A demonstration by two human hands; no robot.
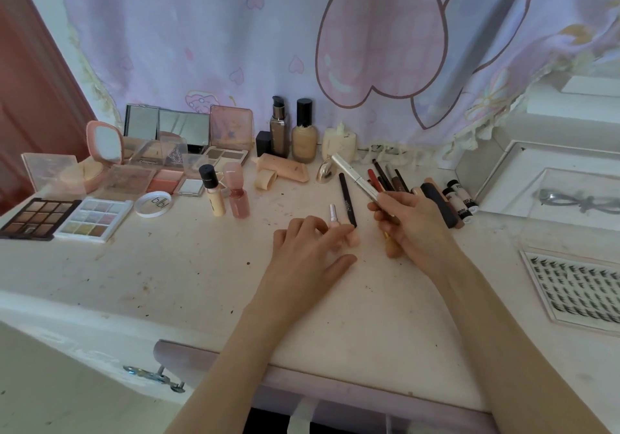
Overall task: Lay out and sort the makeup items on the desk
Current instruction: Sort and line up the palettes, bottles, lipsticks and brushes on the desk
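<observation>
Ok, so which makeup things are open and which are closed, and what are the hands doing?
Brown eyeshadow palette: open, pans showing.
Pastel eyeshadow palette: open.
Pink compact: lid up, mirror showing.
Foundation bottle: upright, capped.
Peach tube: lying down, cap off beside it.
Black pencil: lying flat.
Silver pen: held in the air by right hand.
Left hand: fingers resting on small pink tube.

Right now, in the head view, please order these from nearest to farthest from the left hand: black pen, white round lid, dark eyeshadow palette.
From the left hand:
1. Black pen, just right of its fingertips.
2. White round lid, to the left.
3. Dark eyeshadow palette, far left desk edge.
</observation>
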